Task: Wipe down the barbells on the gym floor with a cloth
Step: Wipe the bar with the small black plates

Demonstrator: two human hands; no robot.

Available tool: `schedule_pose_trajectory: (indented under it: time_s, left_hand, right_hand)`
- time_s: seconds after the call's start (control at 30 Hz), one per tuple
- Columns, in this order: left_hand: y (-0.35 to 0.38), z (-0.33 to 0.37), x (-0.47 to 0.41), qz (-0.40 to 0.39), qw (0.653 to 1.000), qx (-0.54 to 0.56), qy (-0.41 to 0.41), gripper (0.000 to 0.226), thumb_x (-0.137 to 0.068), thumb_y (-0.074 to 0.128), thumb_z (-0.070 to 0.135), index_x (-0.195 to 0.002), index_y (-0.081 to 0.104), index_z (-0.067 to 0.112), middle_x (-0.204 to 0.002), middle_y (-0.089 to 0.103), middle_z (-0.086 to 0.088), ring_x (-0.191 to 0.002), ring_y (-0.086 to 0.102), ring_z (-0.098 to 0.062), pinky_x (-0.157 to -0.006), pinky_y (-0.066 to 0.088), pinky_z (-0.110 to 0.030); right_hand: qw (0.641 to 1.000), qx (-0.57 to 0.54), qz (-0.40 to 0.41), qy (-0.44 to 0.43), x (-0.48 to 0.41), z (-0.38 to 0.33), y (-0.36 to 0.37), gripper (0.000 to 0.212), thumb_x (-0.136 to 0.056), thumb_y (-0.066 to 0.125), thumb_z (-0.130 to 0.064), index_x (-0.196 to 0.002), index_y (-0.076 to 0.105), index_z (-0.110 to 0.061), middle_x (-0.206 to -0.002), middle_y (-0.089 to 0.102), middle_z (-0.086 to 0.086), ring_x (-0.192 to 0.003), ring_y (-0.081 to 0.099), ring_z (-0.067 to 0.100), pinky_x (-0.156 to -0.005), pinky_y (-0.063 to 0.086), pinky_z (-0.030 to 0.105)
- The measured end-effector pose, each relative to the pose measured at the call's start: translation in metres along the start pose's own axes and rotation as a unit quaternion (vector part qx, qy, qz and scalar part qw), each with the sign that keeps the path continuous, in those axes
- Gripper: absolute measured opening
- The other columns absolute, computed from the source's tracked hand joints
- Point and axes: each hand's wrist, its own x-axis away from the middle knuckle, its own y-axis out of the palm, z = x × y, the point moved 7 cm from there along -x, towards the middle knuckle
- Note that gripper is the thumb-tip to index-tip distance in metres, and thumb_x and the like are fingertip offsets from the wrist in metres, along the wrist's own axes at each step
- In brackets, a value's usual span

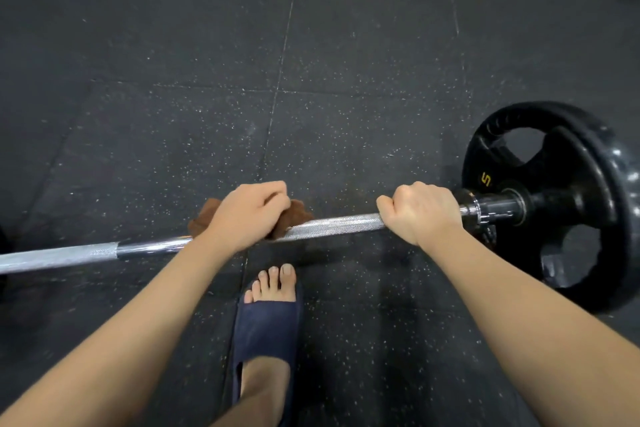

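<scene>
Head view looks straight down on a barbell [339, 224] whose steel bar runs from 9 o'clock to 3 o'clock across the lower half of the picture, over a dark speckled rubber floor [173, 80]. The left hand [247, 215] is on the bar a little toward 8 o'clock from the middle. Its fingers [273, 191] are curled down tightly over a brown cloth [299, 215], which is pressed on the bar and bunches out on both sides of the hand. At 3 o'clock from it, with a bare stretch of rough bar between them, the right hand [420, 213] grips the metal directly. All its fingers [388, 204] are closed round the bar and hold no cloth. This hand is just beside the shiny collar [485, 208]. Beyond the collar, at the 3 o'clock edge, stands a black weight plate [554, 198] with a yellow "5" on it. At 6 o'clock a foot [273, 288] in a dark blue slipper [266, 329] stands on the floor — its toes point to 12 o'clock, near the bar but not touching it.
</scene>
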Motion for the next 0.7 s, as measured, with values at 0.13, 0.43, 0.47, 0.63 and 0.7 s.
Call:
schedule_pose_trajectory:
  time_s: [0.13, 0.43, 0.47, 0.63, 0.7]
  left_hand:
    - [0.028, 0.051, -0.02, -0.007, 0.999, -0.026, 0.041, 0.027, -0.088, 0.045, 0.04, -0.067, 0.046, 0.023, -0.06, 0.052, 0.005, -0.07, 0.052, -0.019, -0.065, 0.039, -0.035]
    - [0.056, 0.093, -0.031, -0.014, 0.996, 0.045, 0.073, 0.03, -0.091, 0.045, 0.036, -0.069, 0.043, 0.016, -0.063, 0.051, 0.003, -0.07, 0.052, -0.021, -0.062, 0.038, -0.037]
    - [0.05, 0.084, -0.026, -0.004, 0.996, 0.04, 0.077, 0.029, -0.089, 0.045, 0.037, -0.07, 0.044, 0.016, -0.064, 0.052, 0.003, -0.071, 0.053, -0.02, -0.065, 0.04, -0.038]
    - [0.027, 0.037, -0.01, 0.019, 0.998, 0.034, 0.051, 0.026, -0.087, 0.045, 0.04, -0.071, 0.045, 0.02, -0.066, 0.053, 0.005, -0.071, 0.054, -0.016, -0.072, 0.044, -0.039]
    - [0.029, 0.033, -0.017, 0.001, 0.999, 0.041, 0.018, 0.028, -0.084, 0.043, 0.042, -0.07, 0.046, 0.018, -0.064, 0.052, 0.003, -0.072, 0.053, -0.02, -0.076, 0.047, -0.039]
  right_hand:
    - [1.0, 0.004, 0.011, 0.005, -0.001, 0.001, -0.002, 0.044, -0.094, 0.036, -0.034, -0.061, 0.053, -0.01, -0.062, 0.056, 0.006, -0.056, 0.048, 0.025, -0.054, 0.032, 0.032]
    - [1.0, 0.005, 0.025, 0.011, -0.003, 0.006, -0.004, 0.049, -0.097, 0.034, -0.039, -0.065, 0.059, -0.012, -0.062, 0.054, 0.002, -0.058, 0.049, 0.025, -0.055, 0.033, 0.033]
    - [1.0, 0.004, 0.024, 0.015, -0.002, 0.007, -0.004, 0.049, -0.096, 0.035, -0.038, -0.064, 0.06, -0.011, -0.061, 0.055, 0.003, -0.056, 0.048, 0.024, -0.053, 0.031, 0.032]
    - [1.0, -0.007, 0.016, 0.013, 0.002, 0.003, -0.001, 0.045, -0.094, 0.037, -0.036, -0.06, 0.053, -0.011, -0.058, 0.053, 0.002, -0.05, 0.041, 0.022, -0.05, 0.027, 0.031]
    - [1.0, -0.01, 0.011, 0.01, 0.003, 0.002, 0.0, 0.044, -0.095, 0.037, -0.036, -0.061, 0.052, -0.012, -0.059, 0.054, 0.002, -0.05, 0.042, 0.022, -0.05, 0.028, 0.031]
